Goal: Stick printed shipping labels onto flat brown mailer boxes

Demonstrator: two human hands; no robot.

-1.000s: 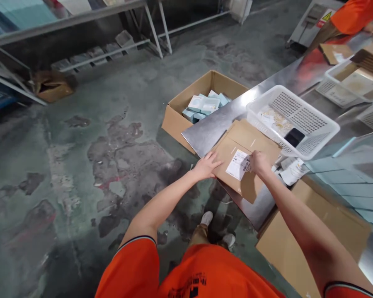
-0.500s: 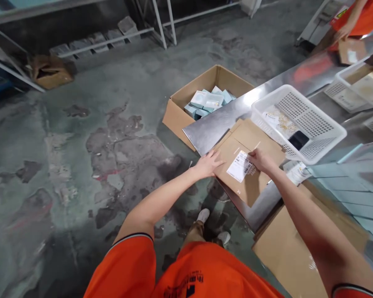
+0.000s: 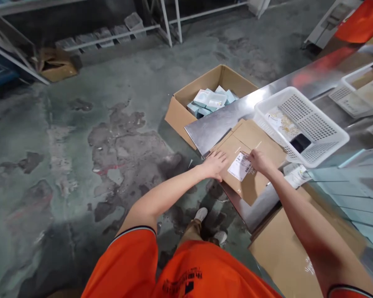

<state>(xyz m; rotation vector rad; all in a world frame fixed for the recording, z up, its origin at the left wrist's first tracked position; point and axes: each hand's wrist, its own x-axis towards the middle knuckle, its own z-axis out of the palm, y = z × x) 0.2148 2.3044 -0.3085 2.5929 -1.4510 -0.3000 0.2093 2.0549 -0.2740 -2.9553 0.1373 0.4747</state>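
Note:
A flat piece of brown cardboard (image 3: 230, 182), which looks like a folded carton, lies on the metal table. A white printed label (image 3: 238, 167) sits on its upper face. My left hand (image 3: 216, 164) rests on the cardboard's left edge with its fingers spread. Over the label's upper right corner, my right hand (image 3: 261, 161) is closed, fingers curled together. Whether its fingertips pinch the label or only press it is hidden. Just beyond the cardboard stands a white perforated basket (image 3: 317, 120) with a dark object and small pale pieces inside.
An open carton (image 3: 182, 120) of pale blue boxes (image 3: 209, 99) stands beyond the metal table (image 3: 205, 132). More flat cardboard (image 3: 282, 248) is at lower right, near a stack of pale blue boxes (image 3: 354, 194). Another person in orange (image 3: 360, 20) is at the table's far end.
My left hand has slid slightly along the cardboard's edge, its fingers more spread. The right hand stays at the label. The whole view has shifted a little.

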